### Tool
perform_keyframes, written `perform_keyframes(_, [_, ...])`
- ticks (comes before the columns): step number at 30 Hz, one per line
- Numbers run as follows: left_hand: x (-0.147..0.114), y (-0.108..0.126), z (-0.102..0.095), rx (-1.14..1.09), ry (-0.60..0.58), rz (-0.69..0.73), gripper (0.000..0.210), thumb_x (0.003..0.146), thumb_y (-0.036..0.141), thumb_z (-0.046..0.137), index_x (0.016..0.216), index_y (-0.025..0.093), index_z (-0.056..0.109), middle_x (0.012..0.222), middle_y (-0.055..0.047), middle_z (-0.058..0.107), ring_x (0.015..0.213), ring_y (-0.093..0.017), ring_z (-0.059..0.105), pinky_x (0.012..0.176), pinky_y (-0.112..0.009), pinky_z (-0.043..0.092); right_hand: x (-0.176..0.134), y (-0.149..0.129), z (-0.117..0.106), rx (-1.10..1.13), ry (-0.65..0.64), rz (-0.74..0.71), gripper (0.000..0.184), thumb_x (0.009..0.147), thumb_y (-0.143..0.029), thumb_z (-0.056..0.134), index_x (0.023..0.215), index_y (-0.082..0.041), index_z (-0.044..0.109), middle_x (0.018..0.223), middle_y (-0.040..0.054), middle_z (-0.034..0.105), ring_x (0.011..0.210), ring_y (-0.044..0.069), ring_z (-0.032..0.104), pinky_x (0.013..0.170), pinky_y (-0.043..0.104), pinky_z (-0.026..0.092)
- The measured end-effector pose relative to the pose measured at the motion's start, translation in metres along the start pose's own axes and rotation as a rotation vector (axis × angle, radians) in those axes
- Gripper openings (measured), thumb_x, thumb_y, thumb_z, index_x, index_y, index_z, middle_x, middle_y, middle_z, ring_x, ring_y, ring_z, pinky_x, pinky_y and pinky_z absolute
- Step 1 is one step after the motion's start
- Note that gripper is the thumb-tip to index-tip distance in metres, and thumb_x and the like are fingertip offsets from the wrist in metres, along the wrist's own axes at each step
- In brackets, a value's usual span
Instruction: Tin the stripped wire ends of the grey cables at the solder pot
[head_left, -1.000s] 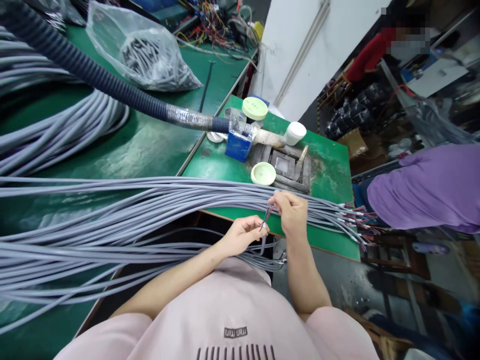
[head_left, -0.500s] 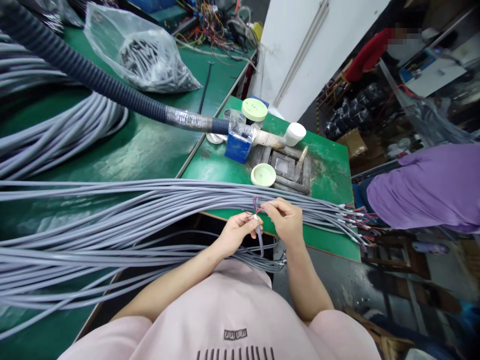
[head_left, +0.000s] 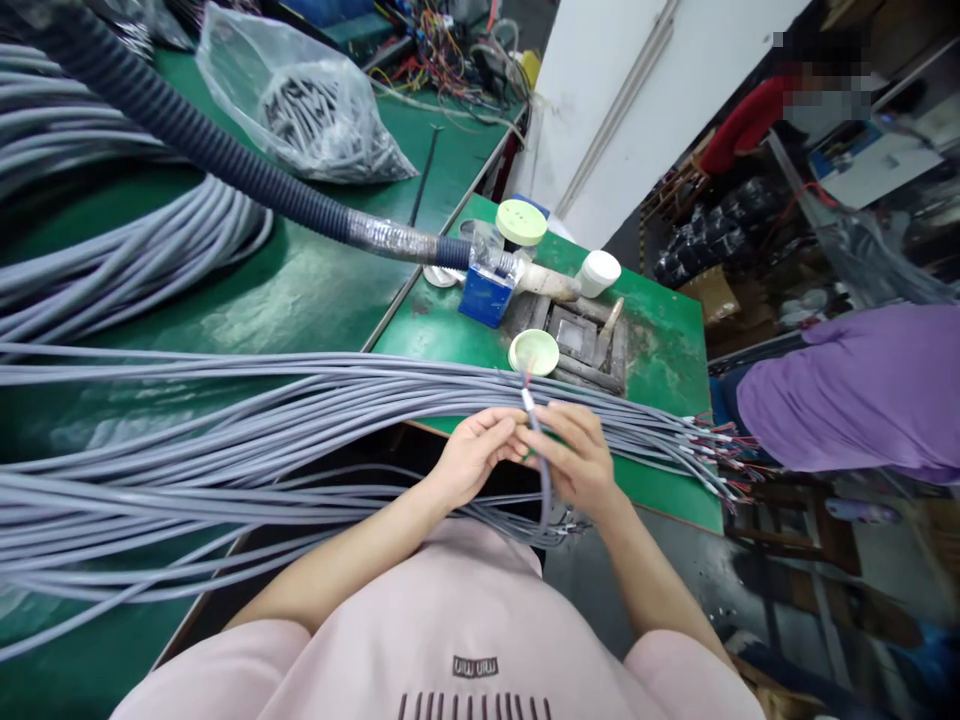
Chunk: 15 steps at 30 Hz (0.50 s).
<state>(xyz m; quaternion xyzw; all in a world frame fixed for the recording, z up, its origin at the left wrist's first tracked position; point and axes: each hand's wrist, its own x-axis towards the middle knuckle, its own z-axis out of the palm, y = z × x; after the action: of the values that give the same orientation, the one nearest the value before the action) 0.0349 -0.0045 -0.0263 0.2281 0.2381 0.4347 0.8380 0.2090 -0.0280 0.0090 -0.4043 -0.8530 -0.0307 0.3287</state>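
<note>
A grey cable [head_left: 546, 482] stands roughly upright on the person's side of the pale green dish [head_left: 546, 346], its white sleeve [head_left: 528, 399] just short of the dish's rim and its blurred wire tips [head_left: 527, 378] seen against it. The right hand [head_left: 583, 465], nearer the person than the dish, has its fingers closed about the cable. The left hand [head_left: 474, 455], nearer the person and left of the dish, keeps a narrow grip beside the cable; whether it holds anything, I cannot tell. A bundle of grey cables [head_left: 360, 400] passes just in front of the dish, its stripped ends [head_left: 724, 458] well to the right. On the green tabletop [head_left: 664, 340], a grimy metal unit [head_left: 577, 338] sits right beside the dish, a blue box [head_left: 486, 298] beyond it to the left, and a white jar [head_left: 599, 275] beyond it to the right.
</note>
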Motion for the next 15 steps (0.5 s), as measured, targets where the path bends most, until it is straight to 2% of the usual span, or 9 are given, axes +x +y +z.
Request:
perform_keyframes(3, [-0.013, 0.01, 0.003, 0.274, -0.091, 0.119, 0.031, 0.076, 0.039, 0.073, 0.094, 0.015, 0.069, 0.079, -0.005, 0.071, 0.068, -0.013, 0.064, 0.067, -0.026, 0.051, 0.018, 0.015, -0.015, 0.025, 0.242, 0.196, 0.024, 0.09, -0.027, 0.055, 0.11, -0.029, 0.067, 0.11, 0.0066, 0.071, 0.107, 0.025, 0.063, 0.092, 0.045, 0.05])
perform_keyframes(6, [-0.021, 0.021, 0.001, 0.736, -0.156, 0.307, 0.02, 0.082, 0.034, 0.066, 0.091, 0.017, 0.07, 0.086, -0.007, 0.072, 0.079, -0.016, 0.064, 0.076, -0.03, 0.049, 0.038, 0.034, -0.026, 0.064, 0.408, 0.423, 0.021, 0.093, -0.031, 0.05, 0.101, -0.024, 0.069, 0.098, 0.0071, 0.072, 0.094, 0.023, 0.067, 0.086, 0.041, 0.052])
perform_keyframes(8, [-0.019, 0.022, -0.004, 1.028, -0.156, 0.435, 0.017, 0.085, 0.031, 0.062, 0.093, 0.018, 0.071, 0.091, -0.007, 0.072, 0.085, -0.018, 0.063, 0.08, -0.032, 0.048, 0.05, 0.048, -0.026, 0.07, 0.408, 0.507, 0.023, 0.093, -0.036, 0.05, 0.095, -0.022, 0.069, 0.091, 0.0063, 0.072, 0.089, 0.022, 0.068, 0.083, 0.038, 0.053])
perform_keyframes(10, [-0.013, 0.019, -0.013, 1.22, -0.145, 0.495, 0.018, 0.086, 0.03, 0.059, 0.096, 0.019, 0.07, 0.092, -0.007, 0.072, 0.086, -0.019, 0.062, 0.081, -0.034, 0.047, 0.058, 0.059, -0.022, 0.068, 0.372, 0.543, 0.025, 0.092, -0.039, 0.051, 0.091, -0.021, 0.069, 0.087, 0.0053, 0.073, 0.086, 0.021, 0.068, 0.082, 0.036, 0.052])
perform_keyframes(15, [0.003, 0.004, -0.033, 1.387, -0.118, 0.484, 0.016, 0.088, 0.027, 0.056, 0.095, 0.02, 0.069, 0.091, -0.006, 0.073, 0.084, -0.02, 0.061, 0.08, -0.035, 0.044, 0.071, 0.078, -0.006, 0.092, 0.254, 0.588, 0.023, 0.089, -0.038, 0.055, 0.086, -0.02, 0.069, 0.079, 0.0032, 0.072, 0.074, 0.017, 0.066, 0.074, 0.03, 0.051])
